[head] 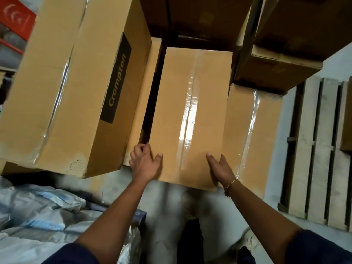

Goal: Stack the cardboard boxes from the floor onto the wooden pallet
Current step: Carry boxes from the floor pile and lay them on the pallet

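Note:
A long taped cardboard box (190, 111) lies in front of me, its near end jutting toward my legs. My left hand (144, 162) grips its near left corner, thumb on top and fingers curled over the side. My right hand (219, 166), with a gold bracelet at the wrist, clamps the near right edge. A wooden pallet (314, 149) of pale slats lies on the floor to the right. Another taped box (253, 134) sits lower, right beside the held one.
A big box marked Crompton (76, 88) leans at the left, close to my left hand. Dark stacked boxes (276, 50) fill the back and right. Plastic-wrapped bundles (42, 216) lie at the lower left. My shoes (247, 242) stand on grey floor.

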`<state>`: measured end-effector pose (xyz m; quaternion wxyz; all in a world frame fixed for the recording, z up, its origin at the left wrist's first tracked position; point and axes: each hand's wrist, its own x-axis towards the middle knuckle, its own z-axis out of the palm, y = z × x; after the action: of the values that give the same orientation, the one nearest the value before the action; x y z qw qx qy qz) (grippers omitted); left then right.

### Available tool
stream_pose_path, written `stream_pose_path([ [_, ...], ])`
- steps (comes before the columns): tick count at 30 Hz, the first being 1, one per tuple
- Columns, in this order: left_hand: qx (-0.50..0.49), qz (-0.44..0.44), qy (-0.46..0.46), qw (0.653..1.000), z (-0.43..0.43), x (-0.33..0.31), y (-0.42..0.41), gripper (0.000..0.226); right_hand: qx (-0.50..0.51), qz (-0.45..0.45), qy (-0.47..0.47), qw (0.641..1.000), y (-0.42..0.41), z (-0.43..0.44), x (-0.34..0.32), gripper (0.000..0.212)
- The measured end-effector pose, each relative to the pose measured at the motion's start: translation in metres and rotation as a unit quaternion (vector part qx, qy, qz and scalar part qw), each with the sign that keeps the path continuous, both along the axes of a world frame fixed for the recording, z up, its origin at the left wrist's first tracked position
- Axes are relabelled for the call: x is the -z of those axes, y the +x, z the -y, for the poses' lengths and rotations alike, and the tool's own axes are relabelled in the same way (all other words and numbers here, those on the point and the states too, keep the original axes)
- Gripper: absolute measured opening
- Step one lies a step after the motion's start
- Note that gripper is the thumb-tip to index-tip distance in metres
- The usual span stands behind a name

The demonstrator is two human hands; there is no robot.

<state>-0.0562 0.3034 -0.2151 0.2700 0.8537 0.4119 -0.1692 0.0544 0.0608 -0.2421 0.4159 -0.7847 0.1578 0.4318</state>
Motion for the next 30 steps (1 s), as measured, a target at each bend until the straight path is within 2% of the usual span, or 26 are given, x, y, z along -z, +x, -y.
stream_pose_path([
  [3,-0.053,0.044,-0.115,0.991,0.000,0.006,-0.002,0.069,-0.024,0.022,-0.012,0.999,0.007,0.016,0.001,0.097],
  [5,-0.111,0.049,-0.189,0.974,-0.002,0.009,0.002,0.075,-0.026,0.026,-0.001,0.999,0.009,0.020,0.004,0.086],
  [6,-0.131,0.044,-0.213,0.967,-0.004,0.012,0.004,0.078,-0.023,0.026,0.005,0.999,0.008,0.020,0.007,0.084],
  [9,-0.177,0.044,-0.259,0.949,-0.008,0.019,0.007,0.090,0.010,0.026,0.019,0.999,0.005,0.019,0.019,0.096],
  [11,-0.185,0.048,-0.277,0.942,-0.011,0.022,0.012,0.097,0.023,0.046,0.029,0.998,0.005,0.017,0.020,0.088],
  [13,-0.175,0.048,-0.284,0.942,-0.011,0.022,0.016,0.099,0.029,0.074,0.037,0.996,0.008,0.014,0.020,0.077],
  [16,-0.152,0.063,-0.261,0.951,-0.005,0.016,0.018,0.102,0.057,0.099,0.038,0.993,0.011,0.012,0.012,0.076],
  [19,-0.149,0.089,-0.234,0.957,0.011,-0.010,0.017,0.087,0.068,0.118,0.035,0.990,0.009,0.018,-0.004,0.071],
  [21,-0.145,0.081,-0.214,0.963,0.023,-0.031,0.011,0.082,0.053,0.124,0.025,0.990,0.002,0.028,-0.023,0.075],
  [25,-0.124,0.051,-0.181,0.974,0.052,-0.080,-0.007,0.088,0.009,0.138,0.016,0.990,-0.012,0.063,-0.073,0.075],
  [28,-0.123,0.065,-0.180,0.974,0.084,-0.121,-0.021,0.083,-0.008,0.144,0.010,0.989,-0.024,0.096,-0.116,0.070],
  [30,-0.120,0.073,-0.187,0.972,0.111,-0.147,-0.032,0.088,-0.015,0.142,-0.001,0.990,-0.033,0.125,-0.140,0.075],
])
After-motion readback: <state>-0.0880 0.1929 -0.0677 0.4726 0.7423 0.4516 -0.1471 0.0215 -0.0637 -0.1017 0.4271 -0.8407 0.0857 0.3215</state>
